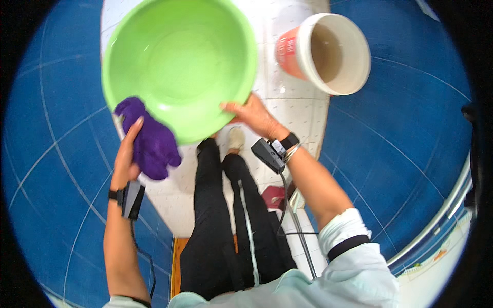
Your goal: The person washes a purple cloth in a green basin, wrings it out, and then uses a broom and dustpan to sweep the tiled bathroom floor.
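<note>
Lime-green basin [179, 61] over the white floor tiles [295, 114], its near rim gripped by the right hand [258, 118], while the left hand [126, 156] clutches a bunched purple cloth [154, 146] by the rim's left side; a firm right thumb should keep the basin steady

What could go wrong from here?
The green basin could tip: the right hand grips one part of its rim, and I can't tell whether the left hand, holding the purple cloth, also supports it.
A swing to the right might knock the bucket and spill its murky liquid.
The cable hanging from the right wrist device could snag.
</note>
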Available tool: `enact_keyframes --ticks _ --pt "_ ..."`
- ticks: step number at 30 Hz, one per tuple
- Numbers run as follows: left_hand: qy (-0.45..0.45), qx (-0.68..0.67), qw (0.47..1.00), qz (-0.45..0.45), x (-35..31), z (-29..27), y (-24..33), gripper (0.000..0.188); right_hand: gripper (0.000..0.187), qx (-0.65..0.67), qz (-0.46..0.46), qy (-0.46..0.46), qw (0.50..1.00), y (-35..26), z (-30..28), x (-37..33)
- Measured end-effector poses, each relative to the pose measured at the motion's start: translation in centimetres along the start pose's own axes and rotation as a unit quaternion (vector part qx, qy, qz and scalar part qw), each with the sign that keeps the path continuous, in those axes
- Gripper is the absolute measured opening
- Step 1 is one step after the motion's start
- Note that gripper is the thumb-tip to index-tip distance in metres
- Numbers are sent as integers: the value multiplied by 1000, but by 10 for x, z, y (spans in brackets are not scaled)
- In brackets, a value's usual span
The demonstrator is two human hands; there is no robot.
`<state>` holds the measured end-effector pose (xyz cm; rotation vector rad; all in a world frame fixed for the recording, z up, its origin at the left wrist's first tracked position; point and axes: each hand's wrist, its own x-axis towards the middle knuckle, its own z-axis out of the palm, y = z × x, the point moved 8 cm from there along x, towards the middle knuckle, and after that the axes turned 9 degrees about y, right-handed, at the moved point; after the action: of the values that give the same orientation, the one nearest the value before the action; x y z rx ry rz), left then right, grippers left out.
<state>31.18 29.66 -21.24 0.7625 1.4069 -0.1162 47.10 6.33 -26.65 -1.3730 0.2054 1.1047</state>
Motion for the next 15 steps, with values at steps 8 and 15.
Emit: enact_keyframes --ticks 8,15 --pt "124 163 973 103 -27 -112 12 44 73 395 22 463 793 49 -275 -46" --pt "329 342 869 138 -53 -246 -25 73 33 357 35 418 835 77 -371 25"
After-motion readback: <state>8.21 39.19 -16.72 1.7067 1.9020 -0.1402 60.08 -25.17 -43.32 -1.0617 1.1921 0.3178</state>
